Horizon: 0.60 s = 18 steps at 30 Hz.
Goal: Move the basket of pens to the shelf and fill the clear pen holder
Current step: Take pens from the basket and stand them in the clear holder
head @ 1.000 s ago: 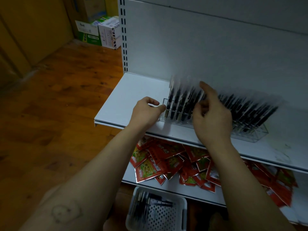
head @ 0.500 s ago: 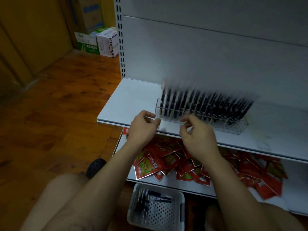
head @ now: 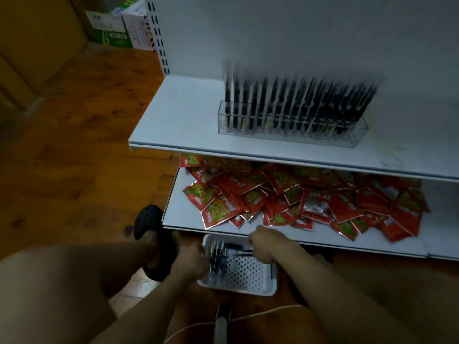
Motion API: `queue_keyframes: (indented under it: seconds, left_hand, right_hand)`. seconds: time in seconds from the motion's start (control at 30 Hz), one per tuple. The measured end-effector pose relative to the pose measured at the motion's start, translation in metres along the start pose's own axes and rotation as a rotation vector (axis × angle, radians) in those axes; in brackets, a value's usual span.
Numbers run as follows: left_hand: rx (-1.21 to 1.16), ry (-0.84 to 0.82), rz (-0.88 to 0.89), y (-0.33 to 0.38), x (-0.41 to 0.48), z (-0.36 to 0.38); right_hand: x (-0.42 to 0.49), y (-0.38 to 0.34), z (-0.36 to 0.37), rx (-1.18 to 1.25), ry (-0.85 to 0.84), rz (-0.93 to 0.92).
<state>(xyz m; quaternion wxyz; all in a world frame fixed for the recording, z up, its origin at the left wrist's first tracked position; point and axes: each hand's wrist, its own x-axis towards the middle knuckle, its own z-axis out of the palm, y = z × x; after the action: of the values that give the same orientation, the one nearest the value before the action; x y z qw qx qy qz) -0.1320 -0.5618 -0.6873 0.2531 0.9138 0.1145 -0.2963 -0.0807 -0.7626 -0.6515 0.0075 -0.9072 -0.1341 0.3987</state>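
A white perforated basket (head: 248,291) sits on the floor below the lowest shelf, with a few dark pens (head: 217,254) lying in its left half. My left hand (head: 190,256) grips its left rim. On the far right corner of the rim, my right hand (head: 267,245) is curled; what its fingers close on is hidden. The clear pen holder (head: 293,136) stands on the upper white shelf (head: 178,115), packed with several upright black pens (head: 298,105).
Red snack packets (head: 305,199) cover the lower shelf just above the basket. My foot in a black perforated shoe (head: 149,223) is left of the basket. A white cable (head: 250,315) crosses the wooden floor near me. Cardboard boxes (head: 116,23) stand far left.
Both hands left the pen holder on the upper shelf and dropped to the basket on the floor, one at each side. The view tilted downward.
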Motion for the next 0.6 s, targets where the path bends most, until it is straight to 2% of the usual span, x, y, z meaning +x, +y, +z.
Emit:
queue_keyframes:
  seconds: [0.07, 0.13, 0.3, 0.43, 0.6]
  left_hand:
    - [0.131, -0.135, 0.013, -0.006, 0.004, 0.019]
    - [0.148, -0.14, 0.008, -0.005, 0.017, 0.018]
    - [-0.19, -0.144, -0.147, -0.027, 0.053, 0.008]
    - [-0.228, -0.175, -0.247, -0.059, 0.066, 0.034]
    - [-0.401, -0.197, -0.319, -0.069, 0.079, 0.067]
  right_hand:
    - [0.017, 0.005, 0.023, 0.03, -0.108, 0.013]
    - [0.033, 0.008, 0.044, 0.101, -0.202, 0.016]
    - [0.071, -0.005, 0.088, 0.355, -0.273, 0.01]
    - [0.1, -0.039, 0.122, 0.592, -0.297, -0.016]
    - [0.138, -0.076, 0.155, 0.555, -0.383, -0.024]
